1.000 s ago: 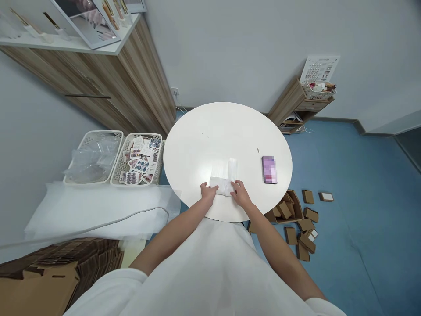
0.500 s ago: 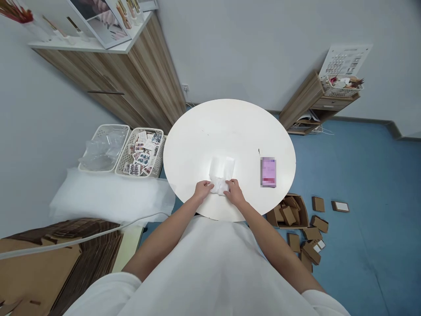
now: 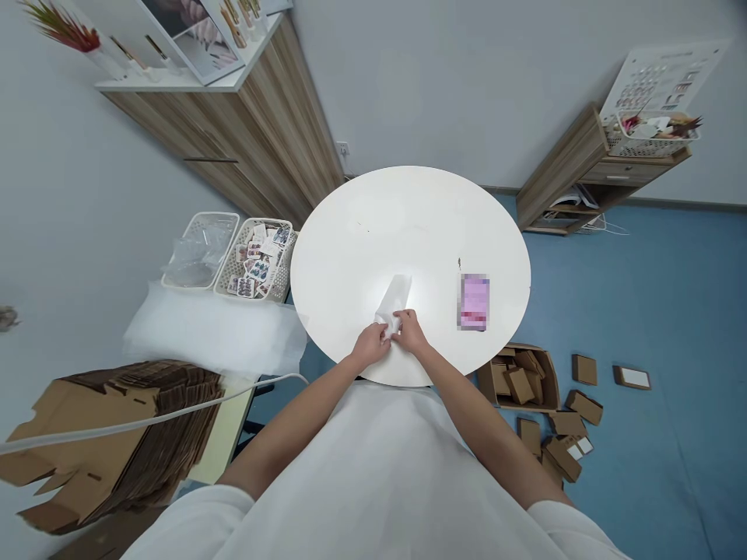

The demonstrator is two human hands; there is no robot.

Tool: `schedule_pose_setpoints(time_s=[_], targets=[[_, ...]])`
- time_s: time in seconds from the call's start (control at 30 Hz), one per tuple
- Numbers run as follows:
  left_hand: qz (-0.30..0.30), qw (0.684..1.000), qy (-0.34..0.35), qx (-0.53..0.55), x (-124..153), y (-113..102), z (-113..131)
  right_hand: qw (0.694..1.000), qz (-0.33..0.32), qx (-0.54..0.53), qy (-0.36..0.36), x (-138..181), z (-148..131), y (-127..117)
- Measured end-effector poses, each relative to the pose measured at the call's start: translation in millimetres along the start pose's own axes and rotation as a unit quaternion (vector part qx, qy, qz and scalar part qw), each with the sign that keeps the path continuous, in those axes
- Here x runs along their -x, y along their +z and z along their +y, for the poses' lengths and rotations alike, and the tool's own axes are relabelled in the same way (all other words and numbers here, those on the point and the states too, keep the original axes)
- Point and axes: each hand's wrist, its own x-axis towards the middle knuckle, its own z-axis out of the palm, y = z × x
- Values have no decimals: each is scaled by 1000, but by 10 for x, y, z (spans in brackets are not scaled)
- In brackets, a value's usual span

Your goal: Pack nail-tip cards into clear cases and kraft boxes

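A thin, whitish translucent packing sheet [image 3: 397, 292] lies on the white oval table [image 3: 350, 210] near its front edge. It is folded into a narrow strip, with its far end flat on the tabletop. My left hand [image 3: 372, 344] grips the near left side of the sheet with bent fingers. From the right, my right hand [image 3: 410, 330] pinches the near end, close to the left fingertips. Whether anything is wrapped inside the folds, I cannot tell. To the right on the table rests a pink-purple rectangular item [image 3: 475, 302], its surface blurred into blocks.
Left of the table are a basket of printed cards [image 3: 257, 268], a basket of clear bags [image 3: 201, 249], a stack of translucent sheets [image 3: 215, 327] and flattened cardboard [image 3: 134, 435]. At right, small brown boxes [image 3: 563, 459] lie on the floor beside an open carton [image 3: 548, 377].
The sheet has gone from a wider piece with two raised flaps to a narrow folded strip. My hands have moved closer together, the left one to the right. The view has shifted slightly.
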Motion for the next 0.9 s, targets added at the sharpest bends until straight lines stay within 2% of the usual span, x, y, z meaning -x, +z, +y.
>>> schedule_pose_setpoints(time_s=[0.07,0.17,0.37,0.53,0.6,0.73,0.83,0.9], targets=[[-24,997,33,-61,26,-20,-11,1000,-7,-23,7,11,-9,-19],[-53,986,52,-149,41,-63,-17,999,14,-26,36,6,-67,-17],[-61,968,89,-228,49,-124,-7,988,96,72,94,-61,-237,87],[-95,975,110,-167,27,-241,-59,980,119,116,113,-87,-272,131],[-90,984,125,-93,-19,-317,-93,979,121,119,116,-89,-266,133],[-104,989,96,52,-176,-422,-138,979,129,111,110,-70,-262,135],[-138,982,111,69,-283,-424,-158,980,123,125,95,-9,-265,109],[-144,980,121,62,-326,-407,-175,983,95,144,63,58,-254,65]])
